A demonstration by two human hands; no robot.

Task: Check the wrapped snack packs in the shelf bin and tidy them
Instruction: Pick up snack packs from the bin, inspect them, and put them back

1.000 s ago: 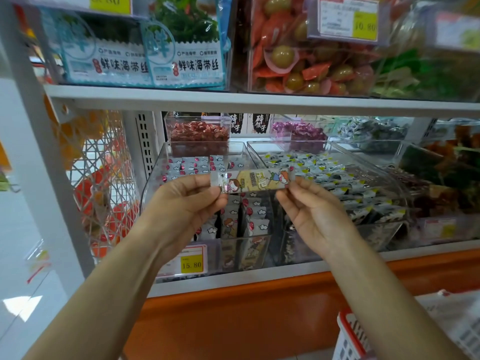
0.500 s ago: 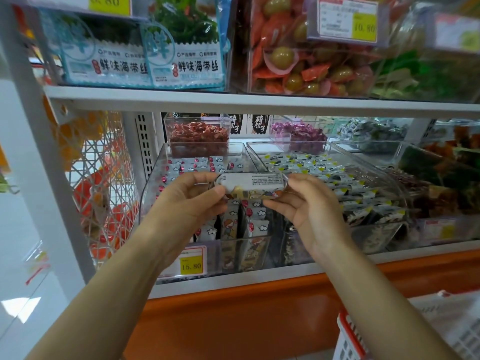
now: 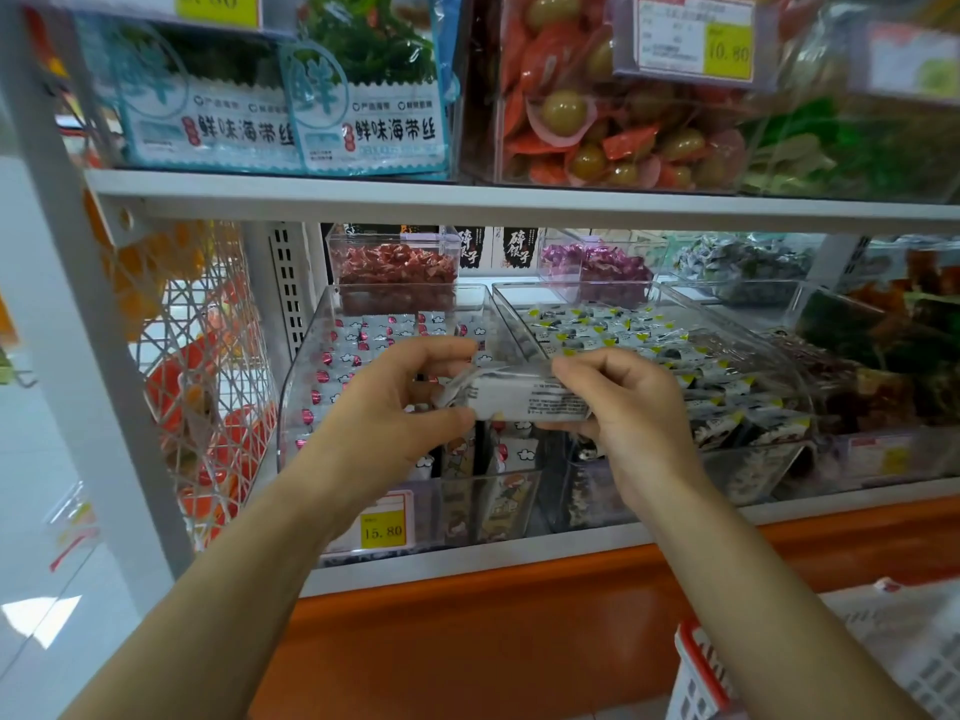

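A long wrapped snack pack (image 3: 519,400) is held level in front of the clear shelf bin (image 3: 311,356), its grey-white back with small print facing me. My left hand (image 3: 400,407) pinches its crinkled left end between thumb and fingers. My right hand (image 3: 623,407) grips the right end, fingers curled over the top edge. Behind and below, the bin holds several matching packs (image 3: 374,330) in rows, with more standing upright at the front (image 3: 498,491).
A second clear bin (image 3: 769,356) of black-and-yellow packs sits to the right. A yellow price tag (image 3: 382,530) hangs at the bin front. The upper shelf (image 3: 467,197) overhangs. A white wire rack (image 3: 208,381) stands left, a red-rimmed basket (image 3: 727,683) lower right.
The pack has been turned over between both hands: its yellow cartoon front faced me a second ago, now the printed grey back does. Both hands have closed in slightly and dropped a little.
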